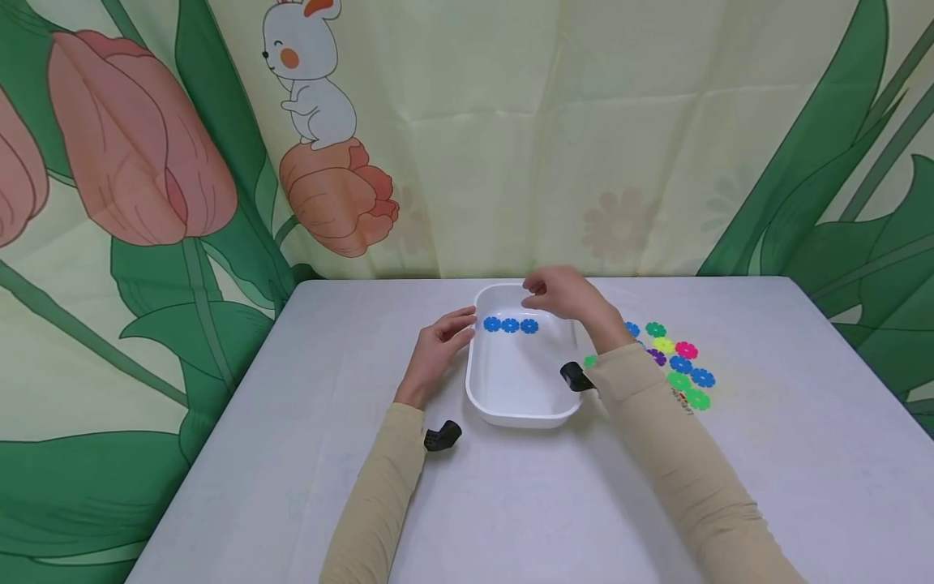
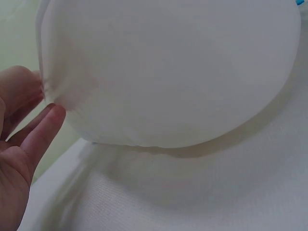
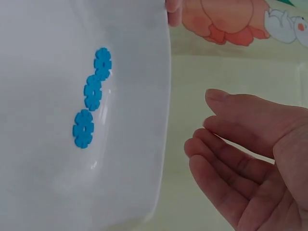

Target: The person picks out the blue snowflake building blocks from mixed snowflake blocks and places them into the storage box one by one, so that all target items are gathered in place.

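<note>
Three blue flower-shaped plastic discs (image 1: 510,325) lie in a row, edge to edge, near the far end of a white tray (image 1: 521,397). The right wrist view shows the same notched blue discs (image 3: 92,92), each with a small slot in its middle. My left hand (image 1: 436,353) touches the tray's left side from outside, fingertips against its wall (image 2: 159,86). Over the tray's far right corner hovers my right hand (image 1: 565,294), fingers loosely bent; nothing shows between its thumb and fingers (image 3: 221,168).
Right of the tray, loose discs in several colours lie on the white table (image 1: 803,454), among them a pink disc (image 1: 686,350) and a green disc (image 1: 698,398). My right forearm partly covers this group. A printed curtain (image 1: 496,162) hangs behind the table's far edge.
</note>
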Available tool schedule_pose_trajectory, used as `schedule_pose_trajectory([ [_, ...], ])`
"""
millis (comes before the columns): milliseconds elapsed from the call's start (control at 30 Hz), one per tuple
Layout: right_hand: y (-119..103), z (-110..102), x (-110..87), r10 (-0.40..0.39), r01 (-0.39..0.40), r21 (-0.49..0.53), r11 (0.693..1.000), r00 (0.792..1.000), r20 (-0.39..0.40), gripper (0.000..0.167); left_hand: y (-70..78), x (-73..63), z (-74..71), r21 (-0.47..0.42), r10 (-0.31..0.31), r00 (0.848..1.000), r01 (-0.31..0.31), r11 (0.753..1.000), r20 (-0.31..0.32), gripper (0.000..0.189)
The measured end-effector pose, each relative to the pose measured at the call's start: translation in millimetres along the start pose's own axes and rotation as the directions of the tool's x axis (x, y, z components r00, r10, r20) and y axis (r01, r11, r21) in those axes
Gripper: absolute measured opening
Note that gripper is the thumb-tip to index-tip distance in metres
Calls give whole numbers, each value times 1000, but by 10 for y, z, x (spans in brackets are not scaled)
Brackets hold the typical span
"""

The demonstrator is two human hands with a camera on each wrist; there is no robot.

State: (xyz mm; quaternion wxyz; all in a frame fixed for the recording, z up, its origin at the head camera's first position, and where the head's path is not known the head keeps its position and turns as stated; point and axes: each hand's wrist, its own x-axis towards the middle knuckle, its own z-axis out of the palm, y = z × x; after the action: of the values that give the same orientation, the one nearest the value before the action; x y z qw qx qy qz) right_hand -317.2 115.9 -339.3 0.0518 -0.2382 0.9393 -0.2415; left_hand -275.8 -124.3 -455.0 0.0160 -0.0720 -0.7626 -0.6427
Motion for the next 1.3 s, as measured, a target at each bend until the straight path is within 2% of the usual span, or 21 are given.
schedule_pose_trajectory([
  [200,26,-118,-223,29,-26,50,998,998,-51,35,10,10,5,7,-9,1000,9,1000,2,32],
  [467,92,-266,-567,92,-87,76,993,993,-71,38,3,16,1,8,0,1000,0,1000,-7,31],
  [733,210,-297,-904,129,-121,71,990,984,-122,42,4,9,5,0,-2,1000,2,1000,-5,34],
  [1000,474,-267,-1230,192,-186,60,981,974,-122,48,1,0,13,11,-16,1000,16,1000,-6,34],
  [1133,612,-244,-1366,226,-222,52,974,970,-85,51,15,-9,15,7,-17,1000,17,1000,-13,32],
  [1300,778,-192,-1520,231,-231,15,973,971,-55,51,19,-5,20,-1,-11,1000,11,1000,-17,32],
])
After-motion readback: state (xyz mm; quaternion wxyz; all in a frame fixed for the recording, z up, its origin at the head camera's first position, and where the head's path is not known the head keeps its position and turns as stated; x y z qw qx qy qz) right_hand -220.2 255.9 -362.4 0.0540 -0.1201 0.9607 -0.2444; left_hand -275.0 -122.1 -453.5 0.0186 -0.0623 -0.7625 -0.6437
